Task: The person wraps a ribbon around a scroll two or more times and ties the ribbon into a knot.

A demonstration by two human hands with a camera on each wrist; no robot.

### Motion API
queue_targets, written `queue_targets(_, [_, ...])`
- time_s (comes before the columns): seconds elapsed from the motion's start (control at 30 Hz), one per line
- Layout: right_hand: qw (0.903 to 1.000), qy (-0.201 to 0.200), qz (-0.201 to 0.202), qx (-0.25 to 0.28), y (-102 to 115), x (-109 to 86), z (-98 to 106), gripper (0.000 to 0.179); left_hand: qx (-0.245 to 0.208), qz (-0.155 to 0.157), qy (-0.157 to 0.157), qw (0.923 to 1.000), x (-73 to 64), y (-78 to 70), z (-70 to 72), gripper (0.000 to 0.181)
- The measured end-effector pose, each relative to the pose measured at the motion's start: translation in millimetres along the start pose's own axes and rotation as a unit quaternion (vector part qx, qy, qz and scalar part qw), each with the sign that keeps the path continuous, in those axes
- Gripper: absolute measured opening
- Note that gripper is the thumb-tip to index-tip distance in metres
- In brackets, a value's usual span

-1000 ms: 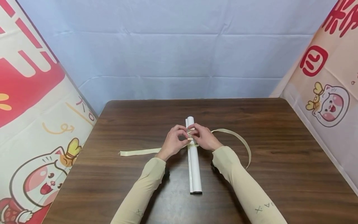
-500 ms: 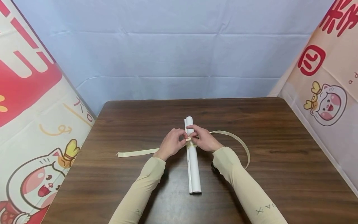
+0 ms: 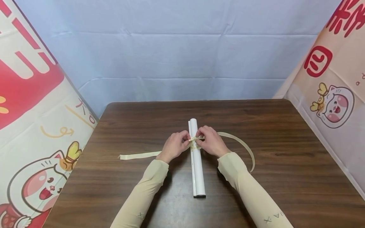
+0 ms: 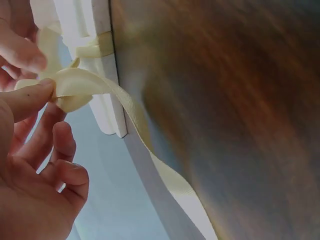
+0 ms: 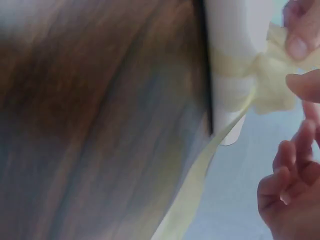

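In the head view a white roll [image 3: 198,174], with a thinner white strip along its left side and a dark near end, lies lengthwise on the table. A pale yellow ribbon [image 3: 239,141] wraps its upper middle. My left hand [image 3: 174,146] pinches the ribbon just left of the roll, thumb against fingers. From the right, my right hand [image 3: 211,142] pinches another part of it. Between the fingertips the left wrist view shows a folded loop of ribbon [image 4: 77,82], held above the wrapped band [image 4: 95,47]. The fingers partly hide the knot area.
One flat ribbon tail [image 3: 139,156] runs left across the brown wooden table [image 3: 128,126]; a longer one curves out to the right. A pale cloth backdrop [image 3: 176,57] hangs behind the table, and printed cartoon panels [image 3: 336,104] stand at both sides.
My right hand's fingers have drawn in from above the roll to its right side, pulling ribbon rightward. My left hand has lowered slightly and keeps its pinch. The roll stays in place.
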State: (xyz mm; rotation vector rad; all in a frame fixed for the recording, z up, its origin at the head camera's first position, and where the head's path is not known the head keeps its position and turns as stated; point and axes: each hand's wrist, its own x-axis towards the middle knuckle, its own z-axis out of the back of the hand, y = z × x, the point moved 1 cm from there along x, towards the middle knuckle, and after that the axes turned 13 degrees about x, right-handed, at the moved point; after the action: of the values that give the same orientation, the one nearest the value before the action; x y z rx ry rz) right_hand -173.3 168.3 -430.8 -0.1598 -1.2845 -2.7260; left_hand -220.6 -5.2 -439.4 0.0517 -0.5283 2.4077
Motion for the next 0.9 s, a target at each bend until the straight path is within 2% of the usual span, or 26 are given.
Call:
queue_targets(0.17, [0.9995,0.000,0.015,-0.028,6.5,-4.8,3.8,0.009,0.000,0.004,0.008,1.0000,1.5,-0.1,3.0,0.006])
queue_targets(0.3, [0.9990,-0.003,0.006,-0.045,5.2,-5.8,4.3,0.012,0.010,-0.003,0.014,0.9999,2.1,0.3,2.9,0.005])
queue_targets(0.5, [0.9982,0.037,-0.007,-0.046,0.2,-4.1,-0.1,0.012,0.004,-0.022,0.023,0.9995,0.6,0.0,0.9,0.005])
queue_targets(0.8, [0.9970,0.054,0.042,-0.034,-3.6,-0.2,-4.5,0.015,0.012,-0.044,0.008,0.9989,-1.1,-0.8,-0.2,0.007])
queue_targets(0.9, [0.9967,0.056,0.057,-0.016,-4.7,0.9,-5.2,0.015,0.008,-0.047,0.016,0.9987,-0.9,-0.9,0.2,0.007])
